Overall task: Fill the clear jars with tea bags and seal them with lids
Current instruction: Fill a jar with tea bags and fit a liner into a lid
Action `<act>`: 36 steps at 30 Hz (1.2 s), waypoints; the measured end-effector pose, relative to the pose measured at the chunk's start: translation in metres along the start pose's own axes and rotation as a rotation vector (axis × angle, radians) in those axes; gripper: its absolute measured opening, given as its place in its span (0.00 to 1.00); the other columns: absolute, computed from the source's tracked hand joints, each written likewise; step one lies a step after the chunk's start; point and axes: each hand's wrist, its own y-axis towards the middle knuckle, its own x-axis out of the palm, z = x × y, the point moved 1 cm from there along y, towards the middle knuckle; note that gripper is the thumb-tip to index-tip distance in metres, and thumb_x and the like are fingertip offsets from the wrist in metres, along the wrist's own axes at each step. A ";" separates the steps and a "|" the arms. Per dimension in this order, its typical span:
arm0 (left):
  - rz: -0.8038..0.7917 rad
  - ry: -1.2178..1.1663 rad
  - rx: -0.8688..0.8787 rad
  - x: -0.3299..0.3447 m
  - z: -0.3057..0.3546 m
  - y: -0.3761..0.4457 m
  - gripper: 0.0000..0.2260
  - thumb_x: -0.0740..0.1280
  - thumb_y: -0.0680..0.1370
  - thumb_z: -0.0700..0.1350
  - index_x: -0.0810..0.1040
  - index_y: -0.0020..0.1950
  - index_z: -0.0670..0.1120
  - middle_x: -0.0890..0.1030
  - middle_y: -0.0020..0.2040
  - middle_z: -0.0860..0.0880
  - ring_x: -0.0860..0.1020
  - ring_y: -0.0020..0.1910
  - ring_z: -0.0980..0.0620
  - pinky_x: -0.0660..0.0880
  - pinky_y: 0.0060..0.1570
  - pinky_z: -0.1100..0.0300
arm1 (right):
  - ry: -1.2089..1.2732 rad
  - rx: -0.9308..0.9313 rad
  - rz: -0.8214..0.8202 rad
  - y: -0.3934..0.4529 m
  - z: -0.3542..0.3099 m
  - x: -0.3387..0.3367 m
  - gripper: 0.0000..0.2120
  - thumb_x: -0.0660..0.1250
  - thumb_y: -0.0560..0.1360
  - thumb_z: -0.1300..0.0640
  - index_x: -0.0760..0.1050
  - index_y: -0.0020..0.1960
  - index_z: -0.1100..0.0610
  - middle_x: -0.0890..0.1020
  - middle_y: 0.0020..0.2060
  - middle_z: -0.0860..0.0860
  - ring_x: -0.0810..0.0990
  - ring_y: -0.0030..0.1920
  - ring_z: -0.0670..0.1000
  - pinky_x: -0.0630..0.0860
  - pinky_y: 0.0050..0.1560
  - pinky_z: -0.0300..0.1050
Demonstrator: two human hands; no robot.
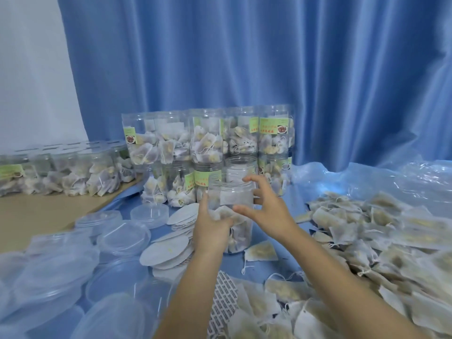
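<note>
1. Clear cylindrical plastic jar (232,192), partly filled with pale paper tea bags: upright on the blue plastic-covered table (305,182), just in front of the stacked jars; long axis vertical, open mouth facing up, no lid on yet.
2. Left hand (212,231): wrapped round the jar's lower left wall, fingers curled against it; judged a steadying hold, keeping the mouth level while bags go in.
3. Right hand (266,206): fingers spread and loosely arched beside the jar's upper right wall, at most grazing it, nothing pinched; judged to be guiding or letting go at the rim.
4. Loose heap of tan tea bags with strings (367,241): to the right and near front, within easy reach of the right hand, hence the supply side.
5. Clear round plastic lids (122,238) and white oval seal liners (168,250): to the left, near the left hand, set ready for closing.
6. Two-tier stack of filled, green-labelled jars (208,138): behind, against the blue curtain (244,57); further filled jars (61,174) on a brown board at far left, kept clear of the working area.
7. Stage judged: filling under way, sealing not yet begun.
</note>
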 end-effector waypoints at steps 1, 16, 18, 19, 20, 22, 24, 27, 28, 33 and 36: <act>0.019 0.018 0.002 0.001 -0.005 -0.001 0.38 0.71 0.72 0.41 0.56 0.76 0.58 0.70 0.71 0.49 0.72 0.64 0.46 0.70 0.57 0.55 | 0.016 0.007 -0.016 -0.001 0.004 0.003 0.26 0.74 0.68 0.46 0.63 0.55 0.28 0.75 0.52 0.38 0.75 0.54 0.44 0.73 0.52 0.36; 0.160 0.001 -0.062 -0.011 -0.013 0.000 0.25 0.64 0.74 0.36 0.68 0.69 0.52 0.74 0.66 0.48 0.73 0.63 0.46 0.70 0.62 0.52 | -0.646 0.314 -0.467 -0.022 0.033 0.001 0.10 0.68 0.70 0.52 0.80 0.46 0.58 0.81 0.42 0.49 0.78 0.47 0.51 0.76 0.44 0.43; 0.156 -0.053 -0.078 -0.015 -0.011 -0.002 0.23 0.65 0.74 0.36 0.70 0.67 0.51 0.75 0.65 0.48 0.73 0.62 0.46 0.70 0.63 0.52 | -0.791 0.276 -0.522 -0.022 0.027 0.004 0.11 0.68 0.69 0.54 0.81 0.47 0.60 0.82 0.45 0.56 0.80 0.48 0.55 0.79 0.48 0.48; 0.149 -0.071 -0.082 -0.016 -0.010 -0.002 0.23 0.65 0.74 0.36 0.71 0.67 0.50 0.75 0.64 0.48 0.74 0.61 0.46 0.70 0.63 0.51 | -0.829 0.237 -0.524 -0.022 0.022 0.004 0.10 0.68 0.69 0.55 0.81 0.46 0.60 0.83 0.44 0.57 0.80 0.47 0.56 0.79 0.48 0.49; 0.143 -0.085 -0.083 -0.018 -0.008 -0.003 0.22 0.65 0.74 0.35 0.71 0.66 0.50 0.75 0.63 0.48 0.74 0.61 0.46 0.70 0.63 0.50 | -0.827 0.205 -0.524 -0.021 0.016 0.002 0.09 0.69 0.70 0.54 0.81 0.45 0.59 0.83 0.43 0.56 0.80 0.45 0.54 0.78 0.47 0.47; 0.141 -0.118 -0.079 -0.022 -0.004 -0.004 0.20 0.65 0.73 0.35 0.72 0.64 0.49 0.76 0.61 0.48 0.75 0.59 0.46 0.71 0.63 0.48 | -0.679 0.163 -0.513 -0.019 0.002 -0.004 0.08 0.70 0.72 0.50 0.81 0.42 0.55 0.83 0.39 0.50 0.79 0.42 0.49 0.75 0.46 0.44; 0.150 -0.162 -0.070 -0.026 -0.001 -0.003 0.18 0.64 0.73 0.33 0.73 0.60 0.48 0.77 0.58 0.48 0.77 0.55 0.47 0.73 0.60 0.48 | -0.380 0.093 -0.397 -0.017 -0.020 -0.007 0.03 0.72 0.72 0.50 0.81 0.40 0.48 0.82 0.36 0.43 0.79 0.39 0.43 0.74 0.46 0.39; 0.179 -0.218 -0.050 -0.032 0.002 -0.004 0.15 0.64 0.73 0.32 0.75 0.56 0.46 0.79 0.53 0.50 0.78 0.51 0.47 0.75 0.58 0.47 | 0.011 -0.112 0.031 -0.009 -0.050 -0.007 0.10 0.71 0.72 0.56 0.78 0.39 0.41 0.81 0.33 0.35 0.77 0.36 0.36 0.72 0.43 0.28; 0.190 -0.231 -0.047 -0.035 0.002 -0.004 0.14 0.64 0.73 0.32 0.76 0.55 0.46 0.80 0.49 0.52 0.79 0.51 0.48 0.75 0.58 0.48 | 0.034 -0.156 0.160 -0.002 -0.056 -0.005 0.10 0.71 0.73 0.57 0.78 0.41 0.41 0.81 0.33 0.35 0.77 0.36 0.35 0.72 0.42 0.26; 0.229 -0.286 -0.061 -0.046 0.002 -0.001 0.14 0.64 0.73 0.32 0.75 0.43 0.52 0.79 0.43 0.57 0.78 0.41 0.55 0.75 0.46 0.57 | -0.376 0.018 0.099 0.040 -0.061 0.006 0.15 0.68 0.75 0.48 0.75 0.59 0.50 0.81 0.52 0.49 0.78 0.47 0.44 0.71 0.47 0.34; 0.266 -0.322 -0.077 -0.050 0.001 0.000 0.13 0.64 0.73 0.32 0.76 0.42 0.52 0.79 0.41 0.57 0.78 0.42 0.55 0.76 0.51 0.55 | -0.524 0.004 0.061 0.035 -0.050 0.018 0.16 0.66 0.76 0.49 0.75 0.62 0.53 0.78 0.59 0.52 0.74 0.61 0.52 0.67 0.57 0.42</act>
